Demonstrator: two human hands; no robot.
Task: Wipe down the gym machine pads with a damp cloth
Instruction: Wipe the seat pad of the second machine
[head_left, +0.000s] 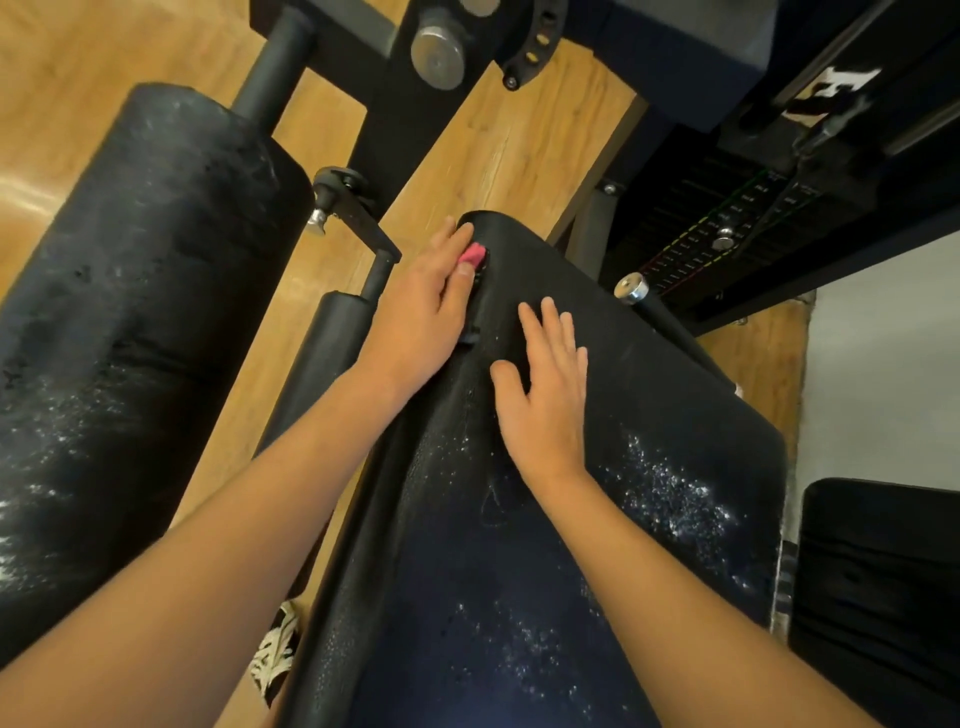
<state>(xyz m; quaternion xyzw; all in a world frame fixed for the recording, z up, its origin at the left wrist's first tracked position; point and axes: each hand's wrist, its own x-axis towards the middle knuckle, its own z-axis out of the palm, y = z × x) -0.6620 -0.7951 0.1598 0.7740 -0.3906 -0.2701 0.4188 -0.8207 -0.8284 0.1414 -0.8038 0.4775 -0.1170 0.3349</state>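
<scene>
A long black seat pad (649, 467) runs from the bottom centre up to the middle, speckled with white droplets. My left hand (421, 306) lies with straight fingers on the pad's far left edge, over a small pink cloth (474, 254) that peeks out from under the fingertips. My right hand (545, 395) rests flat on the pad, fingers spread and straight, just right of the left hand. A large black roller pad (135, 312), also flecked white, stands at the left.
Black machine frame (400, 119) and an adjustment lever (353, 213) sit between the two pads. The weight stack (727, 228) is at the upper right. A second black pad (878, 582) is at the lower right. Wooden floor (509, 150) shows between parts.
</scene>
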